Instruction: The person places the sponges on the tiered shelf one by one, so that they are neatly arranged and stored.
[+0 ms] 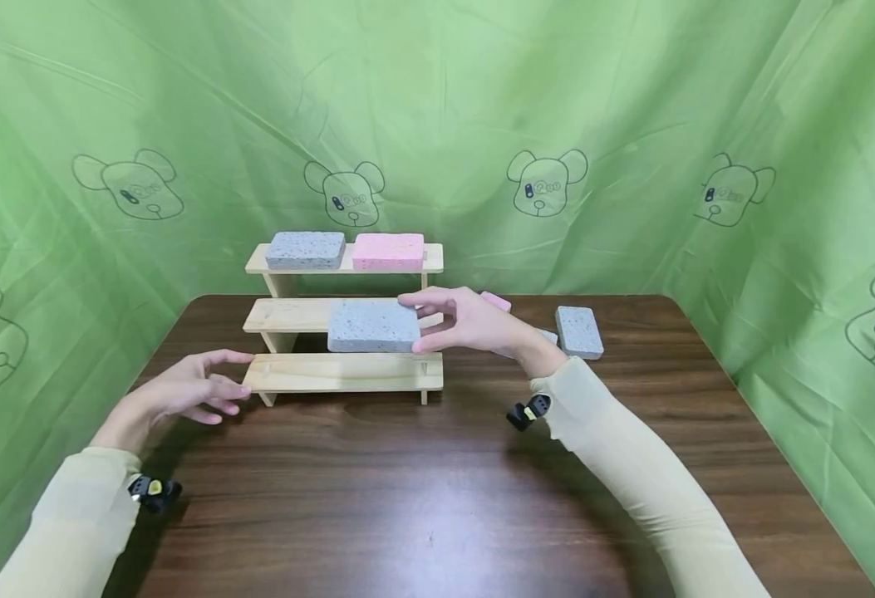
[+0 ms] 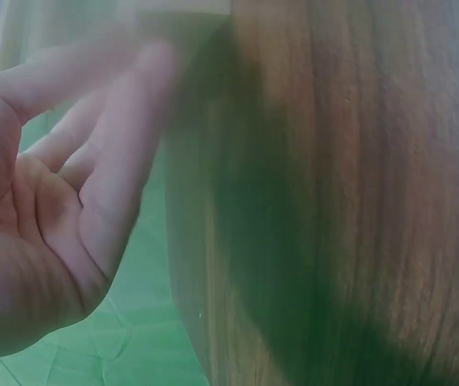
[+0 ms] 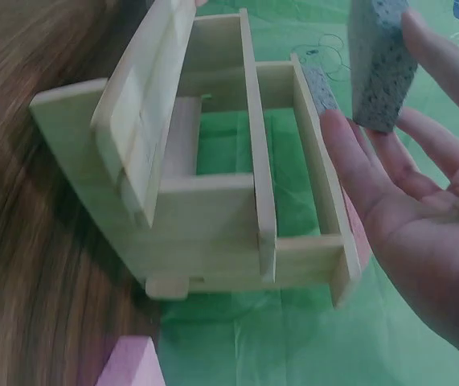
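My right hand (image 1: 474, 320) pinches a grey speckled sponge (image 1: 373, 326) by its right end, thumb at the front and fingers behind. That sponge appears raised in front of the middle tier of a three-tier wooden shelf (image 1: 343, 372). From the right wrist view, the same sponge (image 3: 378, 68) stands beside the shelf frame, between thumb and fingers. My left hand (image 1: 186, 389) has its fingers extended, with fingertips at the left end of the bottom tier; they look to touch it. In the left wrist view the fingers (image 2: 124, 169) are fairly straight, partly blurred.
On the top tier lie a grey sponge (image 1: 306, 250) and a pink sponge (image 1: 388, 252). Right of the shelf, another grey sponge (image 1: 579, 332) lies on the brown table (image 1: 437, 498); a pink one (image 1: 495, 301) is partly hidden by my right hand. Green curtain (image 1: 437, 108) surrounds the table.
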### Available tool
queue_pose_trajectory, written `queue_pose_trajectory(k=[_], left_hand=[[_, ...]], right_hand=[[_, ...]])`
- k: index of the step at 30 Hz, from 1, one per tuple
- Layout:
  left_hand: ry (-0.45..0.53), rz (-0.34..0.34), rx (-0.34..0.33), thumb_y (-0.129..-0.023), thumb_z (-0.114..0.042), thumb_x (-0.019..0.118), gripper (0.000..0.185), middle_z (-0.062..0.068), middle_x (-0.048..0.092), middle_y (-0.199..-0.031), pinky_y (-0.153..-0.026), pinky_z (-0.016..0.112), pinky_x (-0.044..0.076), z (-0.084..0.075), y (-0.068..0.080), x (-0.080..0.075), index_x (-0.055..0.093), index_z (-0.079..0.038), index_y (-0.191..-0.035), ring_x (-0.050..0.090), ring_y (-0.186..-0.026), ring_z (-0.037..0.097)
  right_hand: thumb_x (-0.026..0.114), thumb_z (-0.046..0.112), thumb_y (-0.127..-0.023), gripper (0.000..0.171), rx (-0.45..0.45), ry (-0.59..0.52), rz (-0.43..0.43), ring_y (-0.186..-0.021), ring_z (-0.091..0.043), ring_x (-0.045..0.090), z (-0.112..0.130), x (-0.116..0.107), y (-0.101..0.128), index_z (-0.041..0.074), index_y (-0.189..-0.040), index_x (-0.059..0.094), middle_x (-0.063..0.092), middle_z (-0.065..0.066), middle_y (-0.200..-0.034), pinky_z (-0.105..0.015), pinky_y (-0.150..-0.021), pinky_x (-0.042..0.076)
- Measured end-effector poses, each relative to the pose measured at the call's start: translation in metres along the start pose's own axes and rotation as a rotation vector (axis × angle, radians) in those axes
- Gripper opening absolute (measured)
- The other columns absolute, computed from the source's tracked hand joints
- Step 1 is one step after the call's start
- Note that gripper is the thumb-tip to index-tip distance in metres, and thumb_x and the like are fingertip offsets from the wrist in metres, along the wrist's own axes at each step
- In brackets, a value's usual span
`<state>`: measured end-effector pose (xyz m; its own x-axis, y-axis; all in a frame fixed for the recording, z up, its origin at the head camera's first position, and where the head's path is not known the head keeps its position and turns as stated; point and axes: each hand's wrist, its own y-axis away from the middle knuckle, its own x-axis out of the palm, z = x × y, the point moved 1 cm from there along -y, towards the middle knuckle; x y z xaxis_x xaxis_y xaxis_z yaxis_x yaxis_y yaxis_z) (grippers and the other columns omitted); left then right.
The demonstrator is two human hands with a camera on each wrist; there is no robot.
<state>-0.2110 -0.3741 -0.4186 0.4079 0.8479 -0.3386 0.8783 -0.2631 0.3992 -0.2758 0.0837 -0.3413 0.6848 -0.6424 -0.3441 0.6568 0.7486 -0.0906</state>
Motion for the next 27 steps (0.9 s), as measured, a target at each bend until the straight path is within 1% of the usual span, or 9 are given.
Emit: queue_pose_trajectory(k=[3,4,10,12,15,20,22,24,27], left_hand=[[-0.007,0.015,0.02,-0.097,-0.015,0.071,0.077,0.02,0.07,-0.113,-0.069,0.045,0.061,-0.001,-0.001,0.001,0.024,-0.008,-0.157,0.07,-0.089,0.031],[-0.009,0.017,0.024,-0.097,-0.015,0.071,0.076,0.021,0.07,-0.114,-0.07,0.046,0.061,-0.001,-0.002,0.001,0.023,-0.008,-0.156,0.07,-0.089,0.032],[-0.009,0.015,0.047,-0.096,-0.015,0.071,0.076,0.025,0.063,-0.118,-0.074,0.051,0.061,-0.001,-0.002,0.0,0.023,-0.006,-0.154,0.068,-0.096,0.038],[-0.007,0.02,0.056,-0.096,-0.014,0.071,0.075,0.026,0.061,-0.118,-0.075,0.051,0.061,0.0,-0.002,0.0,0.024,-0.006,-0.154,0.067,-0.097,0.038],[-0.006,0.025,0.069,-0.097,-0.013,0.07,0.07,0.026,0.06,-0.116,-0.074,0.05,0.061,0.002,-0.001,-0.002,0.028,-0.006,-0.151,0.067,-0.094,0.036],[-0.003,0.053,0.106,-0.098,-0.013,0.069,0.061,0.027,0.061,-0.115,-0.075,0.051,0.061,0.005,-0.001,-0.002,0.034,-0.005,-0.147,0.067,-0.092,0.034],[-0.003,0.058,0.11,-0.098,-0.013,0.069,0.06,0.027,0.061,-0.115,-0.075,0.052,0.061,0.005,-0.002,-0.002,0.035,-0.005,-0.147,0.067,-0.092,0.034],[-0.004,0.049,0.104,-0.098,-0.013,0.068,0.059,0.026,0.062,-0.113,-0.075,0.051,0.061,0.006,-0.003,-0.002,0.035,-0.006,-0.146,0.067,-0.091,0.033],[-0.003,0.027,0.084,-0.097,-0.012,0.069,0.06,0.025,0.063,-0.111,-0.074,0.05,0.061,0.005,-0.003,-0.001,0.034,-0.007,-0.146,0.066,-0.088,0.03]], right_hand=[[0.087,0.018,-0.083,0.074,-0.003,-0.011,-0.036,-0.129,-0.018,0.053,-0.001,0.004,-0.012,0.017,-0.148,0.053,0.054,0.006,-0.147,-0.036,-0.098,0.054],[0.087,0.018,-0.083,0.074,-0.006,-0.014,-0.045,-0.129,-0.017,0.053,-0.001,0.006,-0.016,0.017,-0.149,0.053,0.054,0.006,-0.146,-0.035,-0.097,0.054],[0.087,0.017,-0.083,0.074,-0.015,-0.033,-0.074,-0.121,-0.019,0.06,0.001,0.018,-0.041,0.017,-0.149,0.053,0.06,-0.003,-0.137,-0.034,-0.096,0.054],[0.087,0.017,-0.082,0.075,-0.019,-0.019,-0.076,-0.122,-0.017,0.058,0.001,0.022,-0.049,0.016,-0.149,0.053,0.061,-0.003,-0.136,-0.032,-0.096,0.054],[0.088,0.018,-0.082,0.076,-0.025,0.014,-0.074,-0.12,-0.016,0.06,0.001,0.029,-0.06,0.015,-0.149,0.052,0.063,-0.004,-0.134,-0.031,-0.095,0.054],[0.088,0.018,-0.082,0.077,-0.005,0.03,-0.077,-0.12,-0.016,0.061,-0.005,0.037,-0.079,0.013,-0.15,0.051,0.061,-0.007,-0.137,-0.027,-0.093,0.054],[0.087,0.016,-0.082,0.077,-0.001,0.027,-0.081,-0.121,-0.016,0.061,-0.008,0.04,-0.085,0.011,-0.15,0.05,0.06,-0.009,-0.139,-0.027,-0.092,0.055],[0.088,0.014,-0.081,0.078,-0.012,0.037,-0.088,-0.122,-0.017,0.061,-0.008,0.043,-0.091,0.009,-0.149,0.05,0.06,-0.011,-0.139,-0.026,-0.091,0.055],[0.089,0.013,-0.08,0.079,-0.026,0.059,-0.096,-0.121,-0.016,0.061,-0.011,0.047,-0.1,0.008,-0.149,0.05,0.058,-0.009,-0.143,-0.024,-0.091,0.055]])
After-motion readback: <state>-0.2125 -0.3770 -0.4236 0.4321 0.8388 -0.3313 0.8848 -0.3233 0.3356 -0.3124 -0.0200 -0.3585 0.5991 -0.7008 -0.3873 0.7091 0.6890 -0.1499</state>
